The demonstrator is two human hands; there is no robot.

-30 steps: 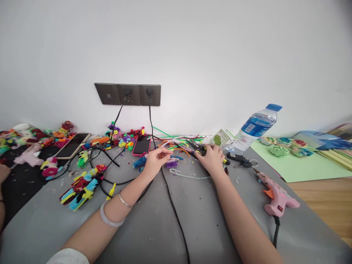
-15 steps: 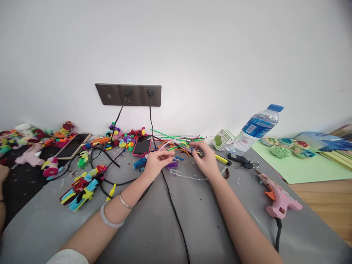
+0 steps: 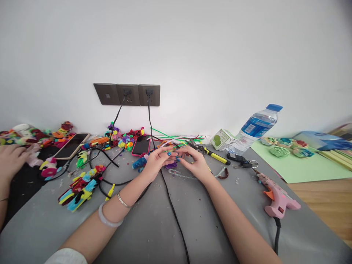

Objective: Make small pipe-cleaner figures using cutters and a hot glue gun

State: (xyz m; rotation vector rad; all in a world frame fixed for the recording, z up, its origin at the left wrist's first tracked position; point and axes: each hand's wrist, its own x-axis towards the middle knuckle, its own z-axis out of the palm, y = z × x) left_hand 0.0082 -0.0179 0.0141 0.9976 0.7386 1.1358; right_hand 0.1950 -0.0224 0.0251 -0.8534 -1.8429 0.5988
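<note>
While left hand (image 3: 156,162) and right hand (image 3: 194,164) pinch, maybe, a fuzzy orange wire (image 3: 172,151) near the pink phone (image 3: 141,145), loose fingers could drop it.

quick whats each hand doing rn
Left hand: pinched shut on a thin pipe cleaner.
Right hand: fingertips at the same pipe cleaner; grip cannot be told.

Both forearms stretched forward over the tabletop (image 3: 154,227), angled in toward each other near its far edge. The left hand (image 3: 156,162) and right hand (image 3: 194,164) met fingertip to fingertip, fingers curled in a pinch.
</note>
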